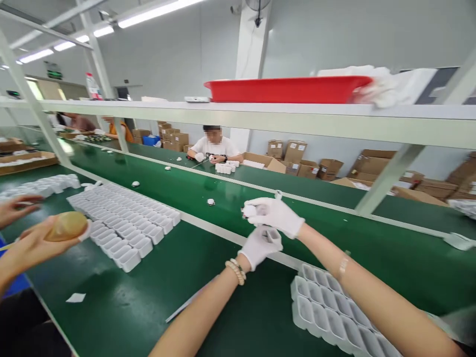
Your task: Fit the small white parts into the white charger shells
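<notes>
My left hand [258,248], in a white glove with a beaded bracelet at the wrist, is closed around a small white plastic housing [274,236] whose open end faces up. Just above it, my right hand [278,215], also gloved, pinches a small round white part [249,211] with a dark edge. The two hands nearly touch over the near rim of the green conveyor belt [178,186]. A similar white part [210,202] lies on the belt to their left. Rows of white housings [323,302] stand below my right forearm.
Many white housings [126,218] stand in rows at left, beside a co-worker's hand [40,248] holding a rounded yellowish object [69,226]. A thin rod [189,301] lies by my left forearm. Overhead runs a shelf [267,113] bearing a red tray [286,90]. Another person [215,144] sits opposite.
</notes>
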### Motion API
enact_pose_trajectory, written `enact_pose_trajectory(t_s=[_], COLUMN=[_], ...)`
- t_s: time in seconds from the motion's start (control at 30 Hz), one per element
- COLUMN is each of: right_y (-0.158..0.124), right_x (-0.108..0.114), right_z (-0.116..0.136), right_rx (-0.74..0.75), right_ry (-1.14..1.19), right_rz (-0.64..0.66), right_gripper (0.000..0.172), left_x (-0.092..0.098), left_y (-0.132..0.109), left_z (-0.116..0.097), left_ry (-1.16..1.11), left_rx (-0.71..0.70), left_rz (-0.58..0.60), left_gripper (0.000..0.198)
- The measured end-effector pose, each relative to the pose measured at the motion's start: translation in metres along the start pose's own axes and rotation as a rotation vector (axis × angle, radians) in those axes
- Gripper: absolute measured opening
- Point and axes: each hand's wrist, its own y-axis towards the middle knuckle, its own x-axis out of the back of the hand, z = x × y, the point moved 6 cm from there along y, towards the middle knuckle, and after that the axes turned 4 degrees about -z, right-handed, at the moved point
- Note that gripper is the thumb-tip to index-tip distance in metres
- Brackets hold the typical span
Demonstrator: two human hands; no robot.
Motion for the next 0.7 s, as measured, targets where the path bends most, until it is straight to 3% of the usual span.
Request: enact_pose_trajectory(t_s=[0.07, 0.13, 0.23, 0.3, 0.43, 0.7], right_y=[-0.053, -0.105, -0.165, -0.191, -0.215, -0.214], right_x=[0.042, 0.071, 0.087, 0.085, 0.081, 0.078], right_z=[-0.012, -0.024, -0.034, -0.032, -0.019, -0.021], right_rx=[0.001, 0.017, 0.090, 0.203, 0.388, 0.274], right_ry=[0.039, 0.097, 0.040, -0.012, -0.044, 0.114], right_rz=[-0.088, -0.194, -0.344, -0.383, -0.433, -0.519], right_gripper=[0.048, 0.053, 0.046, 0.038, 0.036, 0.023], left_x=[-0.027, -0.039, -0.037, -0.032, -0.031, -0.038], left_y=[0.003, -0.001, -0.018, -0.032, -0.052, -0.064], left_z=[-0.018, -0.034, -0.062, -0.083, -0.105, -0.109], left_ry=[-0.013, -0.034, -0.013, 0.054, 0.243, 0.347], left_rx=[-0.027, -0.050, -0.197, -0.364, -0.510, -0.567], left_rz=[0.092, 0.143, 0.177, 0.213, 0.232, 0.221], left_gripper=[0.031, 0.036, 0.052, 0.050, 0.049, 0.055])
